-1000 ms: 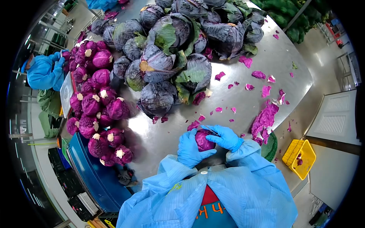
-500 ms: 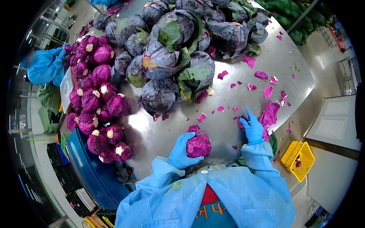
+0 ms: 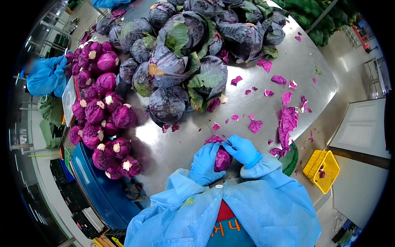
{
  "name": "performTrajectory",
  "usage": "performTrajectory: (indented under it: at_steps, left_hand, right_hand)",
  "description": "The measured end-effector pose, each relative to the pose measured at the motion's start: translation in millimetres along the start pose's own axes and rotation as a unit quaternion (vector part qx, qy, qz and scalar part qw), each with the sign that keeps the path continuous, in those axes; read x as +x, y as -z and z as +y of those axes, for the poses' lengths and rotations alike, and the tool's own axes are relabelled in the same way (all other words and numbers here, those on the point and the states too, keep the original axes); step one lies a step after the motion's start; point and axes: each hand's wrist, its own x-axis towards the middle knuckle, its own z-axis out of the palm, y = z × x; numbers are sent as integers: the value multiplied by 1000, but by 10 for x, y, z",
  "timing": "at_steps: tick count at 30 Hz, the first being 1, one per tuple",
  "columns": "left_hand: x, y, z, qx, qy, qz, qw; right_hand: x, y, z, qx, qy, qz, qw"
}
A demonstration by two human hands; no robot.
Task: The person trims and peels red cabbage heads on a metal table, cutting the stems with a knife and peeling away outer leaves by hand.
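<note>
A small bright purple cabbage [image 3: 222, 159] is at the near side of the metal table, close to my body. My left hand [image 3: 205, 164], in a blue glove, wraps round its left side. My right hand [image 3: 242, 150], also gloved in blue, is at its upper right with fingertips pinched together; what they grip is too small to make out. Loose purple leaf pieces [image 3: 255, 126] lie beyond my hands, and a larger peeled leaf [image 3: 287, 125] lies to the right.
Trimmed purple cabbages [image 3: 95, 111] are piled at the left. Dark untrimmed cabbages [image 3: 166, 103] cover the far middle of the metal table [image 3: 164, 164]. A yellow basket [image 3: 332, 172] stands at the right, a blue bin [image 3: 96, 185] at lower left. A person [image 3: 46, 76] works far left.
My right hand has moved left from the loose leaves to the cabbage, its fingers now pinched. A new leaf piece lies on the table. My left hand has shifted slightly around the cabbage.
</note>
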Motion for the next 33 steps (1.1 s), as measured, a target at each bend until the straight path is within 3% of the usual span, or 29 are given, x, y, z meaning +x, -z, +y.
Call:
performTrajectory:
  at_steps: [4,6,7,11,13,16,17,18,20,22,23,25,26,27,30,33]
  left_hand:
    - [3,4,-120,6,-120,11,993]
    - [4,47,-148,-6,-120,8,993]
    - [-3,60,-152,-15,-118,7,993]
    - [-167,150,-137,-72,14,-3,997]
    - [-192,84,-273,-123,33,40,991]
    - [-113,33,-446,-220,76,73,970]
    - [-94,10,-462,-254,108,82,958]
    - [-86,-12,-479,-286,141,91,943]
    - [-56,-79,-438,-454,221,76,860]
    - [-23,-73,-397,-628,295,14,720]
    - [-34,-119,-438,-648,297,-12,702]
    - [-145,-358,-513,-396,280,109,868]
    - [-188,-457,-544,-253,257,166,918]
    - [-106,-158,-278,-152,193,174,954]
    - [-63,54,-139,-1,-36,57,998]
    - [-72,-16,-245,-3,23,38,999]
  right_hand:
    - [129,-50,220,29,-61,8,998]
    - [139,-135,414,10,-90,-4,996]
    - [90,-183,474,-35,-86,40,995]
    - [-51,158,952,-100,-163,130,973]
    - [-69,493,609,-175,-189,118,959]
    - [-106,495,249,-47,-166,180,968]
    - [-134,411,207,-11,-201,114,973]
    - [-159,309,160,105,-186,53,975]
    - [-153,177,-195,251,-220,-41,942]
    - [-168,-9,-318,186,-144,-15,972]
    - [-169,-69,-263,252,-192,-27,948]
    - [-110,-143,-128,375,-283,-49,881]
    - [-76,-141,-121,355,-270,-52,894]
    - [-24,-140,-152,334,-256,-56,905]
    - [7,-248,-89,364,-220,-53,904]
    - [2,-24,-143,406,-236,-17,882]
